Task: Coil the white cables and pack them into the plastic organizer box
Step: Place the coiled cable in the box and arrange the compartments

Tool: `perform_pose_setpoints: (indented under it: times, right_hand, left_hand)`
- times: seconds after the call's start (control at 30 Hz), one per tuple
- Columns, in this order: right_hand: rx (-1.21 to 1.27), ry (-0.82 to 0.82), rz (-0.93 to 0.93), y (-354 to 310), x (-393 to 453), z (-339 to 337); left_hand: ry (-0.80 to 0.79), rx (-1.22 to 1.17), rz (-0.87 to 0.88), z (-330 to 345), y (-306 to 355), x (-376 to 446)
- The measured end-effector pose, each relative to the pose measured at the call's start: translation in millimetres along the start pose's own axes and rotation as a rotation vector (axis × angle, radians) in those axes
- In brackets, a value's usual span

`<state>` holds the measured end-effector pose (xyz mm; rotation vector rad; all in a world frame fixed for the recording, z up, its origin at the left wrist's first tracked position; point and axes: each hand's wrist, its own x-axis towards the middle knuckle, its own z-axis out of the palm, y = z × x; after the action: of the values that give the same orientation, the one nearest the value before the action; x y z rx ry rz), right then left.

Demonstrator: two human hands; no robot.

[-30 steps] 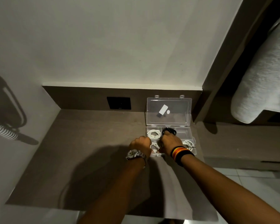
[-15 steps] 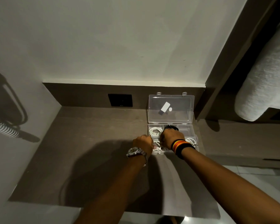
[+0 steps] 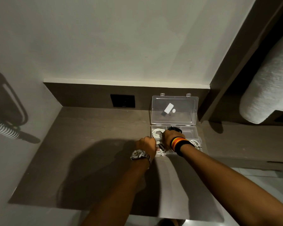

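The clear plastic organizer box sits open at the right rear of the brown wooden counter, lid propped against the back panel. A coiled white cable lies in its rear-left compartment; another white coil lies front-right. The left hand, fisted, and the right hand, curled downward, meet over the front compartments, apparently pinching a white cable; the grip is hidden.

Desk left of box open; upright lid blocks behind.
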<state>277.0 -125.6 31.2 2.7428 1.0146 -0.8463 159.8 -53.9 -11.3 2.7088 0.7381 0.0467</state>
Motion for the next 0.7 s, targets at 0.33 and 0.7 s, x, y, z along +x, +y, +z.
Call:
perform_pose_setpoints:
  times: [0.33,0.7]
  right_hand:
    - [0.021,0.029,-0.013,3,-9,2]
    - [0.265,0.074,0.024,18,-12,9]
  left_hand:
    - [0.012,0.066,0.041,-3,0,-1]
    - [-0.015,0.035,0.334,-3,-5,12]
